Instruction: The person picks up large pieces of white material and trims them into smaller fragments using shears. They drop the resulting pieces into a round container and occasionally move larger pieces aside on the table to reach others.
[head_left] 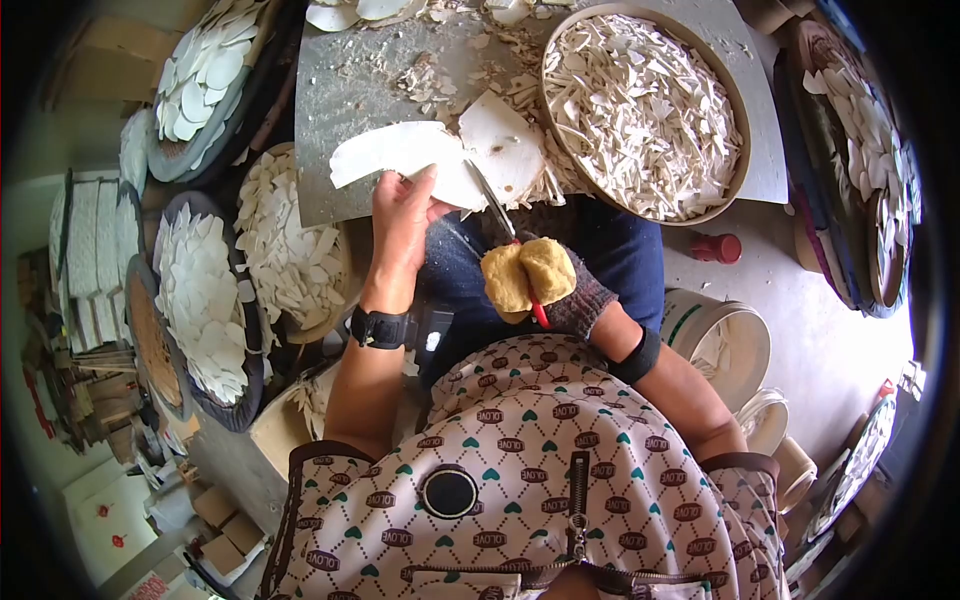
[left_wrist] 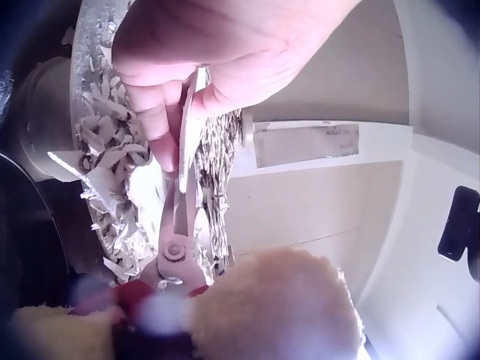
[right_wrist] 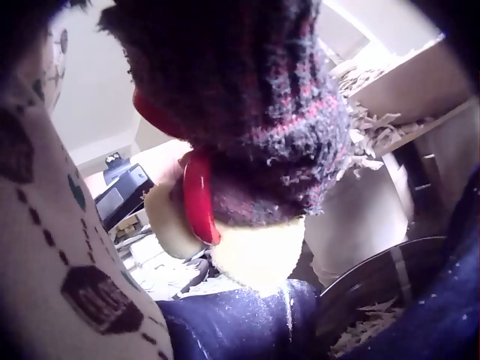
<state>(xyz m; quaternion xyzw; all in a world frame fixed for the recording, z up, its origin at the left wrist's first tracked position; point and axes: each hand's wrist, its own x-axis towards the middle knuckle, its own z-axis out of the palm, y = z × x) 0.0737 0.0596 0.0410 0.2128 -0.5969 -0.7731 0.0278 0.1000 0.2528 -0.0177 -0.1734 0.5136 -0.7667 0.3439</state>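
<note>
Between thumb and fingers, the left hand [head_left: 405, 215] pinches a flat white piece [head_left: 395, 152] near its lower edge. The right hand [head_left: 575, 300], in a dark knitted glove, grips red-handled scissors [head_left: 492, 203] padded with yellow foam [head_left: 528, 277]. In the left wrist view, the scissors' pivot [left_wrist: 174, 250] lies below the left fingers, and the blades meet the white piece [left_wrist: 190, 131]. Foam and a red handle [right_wrist: 199, 196] show under the gloved hand [right_wrist: 232, 97] in the right wrist view. Another white piece [head_left: 502, 146] lies on the board just beyond the blades.
A round tray [head_left: 742, 110] full of white scraps stands on the grey board [head_left: 770, 150] at right. Baskets of white pieces [head_left: 205, 300] stand at left, more at far right [head_left: 860, 140]. A red jar [head_left: 716, 247] and white buckets [head_left: 745, 345] are on the floor at right.
</note>
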